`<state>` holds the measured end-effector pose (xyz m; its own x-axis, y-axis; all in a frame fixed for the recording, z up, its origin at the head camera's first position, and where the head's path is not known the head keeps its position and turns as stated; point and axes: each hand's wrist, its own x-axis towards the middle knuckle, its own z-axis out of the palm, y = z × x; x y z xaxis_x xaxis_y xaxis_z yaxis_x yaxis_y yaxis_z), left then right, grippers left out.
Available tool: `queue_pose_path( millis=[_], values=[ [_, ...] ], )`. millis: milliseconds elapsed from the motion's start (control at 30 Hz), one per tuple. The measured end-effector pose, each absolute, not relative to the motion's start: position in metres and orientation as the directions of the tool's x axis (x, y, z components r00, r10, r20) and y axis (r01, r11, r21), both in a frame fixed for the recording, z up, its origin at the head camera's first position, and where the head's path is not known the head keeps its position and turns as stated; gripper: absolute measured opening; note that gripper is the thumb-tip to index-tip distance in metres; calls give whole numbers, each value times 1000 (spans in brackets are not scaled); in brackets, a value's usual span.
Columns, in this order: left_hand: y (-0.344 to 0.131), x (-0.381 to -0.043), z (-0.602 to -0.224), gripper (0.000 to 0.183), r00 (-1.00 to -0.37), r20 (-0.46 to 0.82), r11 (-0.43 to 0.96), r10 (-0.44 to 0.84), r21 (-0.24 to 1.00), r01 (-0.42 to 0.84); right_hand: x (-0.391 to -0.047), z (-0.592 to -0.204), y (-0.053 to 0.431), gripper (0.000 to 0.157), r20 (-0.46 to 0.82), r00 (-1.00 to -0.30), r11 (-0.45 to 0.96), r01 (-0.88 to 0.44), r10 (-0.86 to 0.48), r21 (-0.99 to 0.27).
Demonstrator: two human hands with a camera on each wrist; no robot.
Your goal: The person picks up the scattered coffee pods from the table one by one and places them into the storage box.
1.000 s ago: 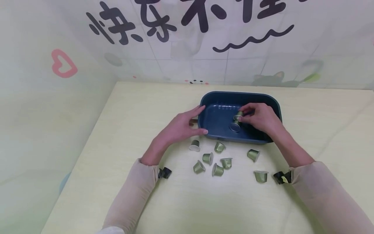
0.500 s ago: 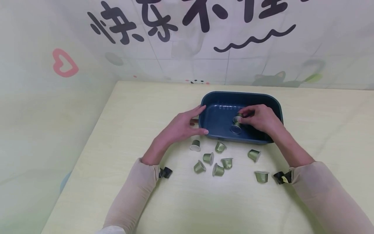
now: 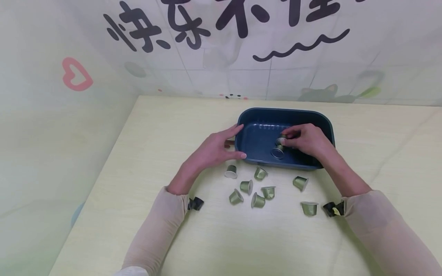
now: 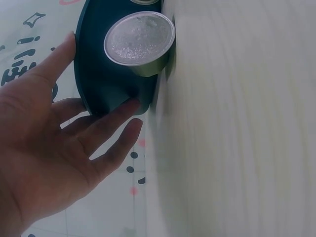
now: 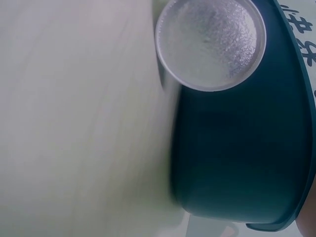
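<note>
Coffee capsules, green with silvery lids, lie in and before a dark blue rectangular tray (image 3: 255,142). Over the tray's right half my right hand (image 3: 309,142) pinches one capsule (image 3: 281,141) between thumb and fingers. Just in front of that one, a second capsule (image 3: 277,151) lies on the tray floor. My left hand (image 3: 219,149) spans the tray's left end, thumb at the front rim and a finger at the back rim. In the left wrist view its fingers (image 4: 111,123) are extended along the tray's outside. The right wrist view shows only a sliver of hand beside the tray.
Several more capsules are scattered on the pale table (image 3: 193,245) in front of the tray, one nearest capsule (image 3: 309,208) by the right sleeve. Behind the tray stands a wall (image 3: 214,80) with black lettering. Another wall (image 3: 51,134) closes the left side.
The right hand keeps its pinch on the capsule, and the lying capsule beside it shifts very slightly. The left hand stays at the tray's end.
</note>
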<state>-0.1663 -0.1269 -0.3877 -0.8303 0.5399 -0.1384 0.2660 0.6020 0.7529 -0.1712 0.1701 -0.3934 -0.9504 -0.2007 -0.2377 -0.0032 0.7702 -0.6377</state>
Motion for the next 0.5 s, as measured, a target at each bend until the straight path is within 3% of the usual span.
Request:
queue_pose_path(
  millis=[500],
  values=[
    [-127, -167, -389, 90, -832, -136, 594, 538, 761, 259, -169, -390, 169, 44, -224, -956, 779, -7, -189, -627]
  ],
)
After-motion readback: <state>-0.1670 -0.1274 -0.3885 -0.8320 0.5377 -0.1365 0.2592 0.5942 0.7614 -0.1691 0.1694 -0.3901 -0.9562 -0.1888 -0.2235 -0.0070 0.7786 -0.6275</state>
